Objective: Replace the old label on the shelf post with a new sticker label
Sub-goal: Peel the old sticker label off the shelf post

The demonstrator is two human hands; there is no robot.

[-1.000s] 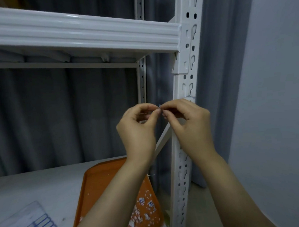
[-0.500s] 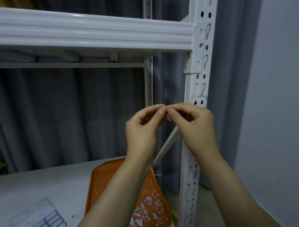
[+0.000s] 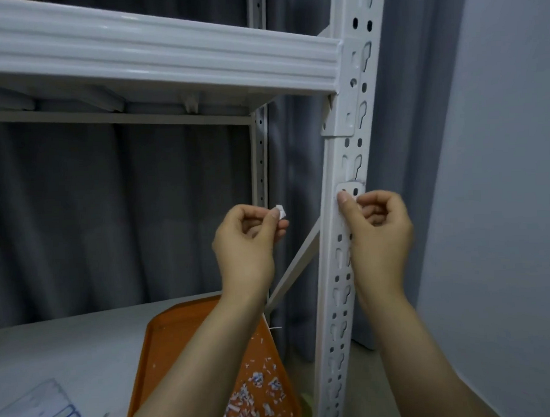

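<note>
Fingers of the left hand (image 3: 247, 244) were curled, and its thumb and forefinger pinched a small white paper scrap (image 3: 280, 212), in the air left of the shelf post (image 3: 339, 268) and apart from it. The right hand (image 3: 380, 232) had curled fingers too; its thumb tip lay on the lower edge of the white label (image 3: 351, 187) on the post. Whether it pinched the label, I could not tell. Below lay an orange tray (image 3: 178, 338) with paper bits.

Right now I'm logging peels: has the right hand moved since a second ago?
Yes. The right hand has left the left hand, which pinches a white scrap, and gone right, onto the shelf post, its thumb at the label patch.
</note>
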